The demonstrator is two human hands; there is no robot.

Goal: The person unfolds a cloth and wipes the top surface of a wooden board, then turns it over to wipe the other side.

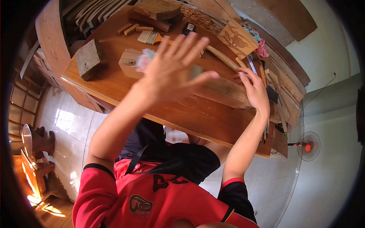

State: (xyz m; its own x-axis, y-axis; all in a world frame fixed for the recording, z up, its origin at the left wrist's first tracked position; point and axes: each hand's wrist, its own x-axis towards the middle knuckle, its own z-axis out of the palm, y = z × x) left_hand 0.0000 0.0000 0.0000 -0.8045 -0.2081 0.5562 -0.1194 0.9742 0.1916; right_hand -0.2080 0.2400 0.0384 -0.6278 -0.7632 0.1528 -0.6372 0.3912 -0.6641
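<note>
Over a brown wooden table (182,118), a person in a red and black shirt (163,203) is extending both bare hands. The fingers of the left hand (173,70) are spreading wide apart, blurred and holding nothing visible. The fingers of the right hand (254,88) are bending beside the near end of a wooden handle (222,58); whether they are closing on it, one cannot tell. Just left of the left fingers, a wooden block (129,62) is lying on the table with a crumpled pale wrapper (144,59) against it, while a weathered block (89,60) is resting farther left. Beyond the left fingers, a flat brush (149,37) and a black object (189,28) are lying near three small wood strips (131,29). Past the right fingers, a ruler (251,64) is lying near a carved panel (237,39). Farthest beyond the left fingers, wood shavings (199,18) are covering a patch beside stacked wood pieces (157,9).
</note>
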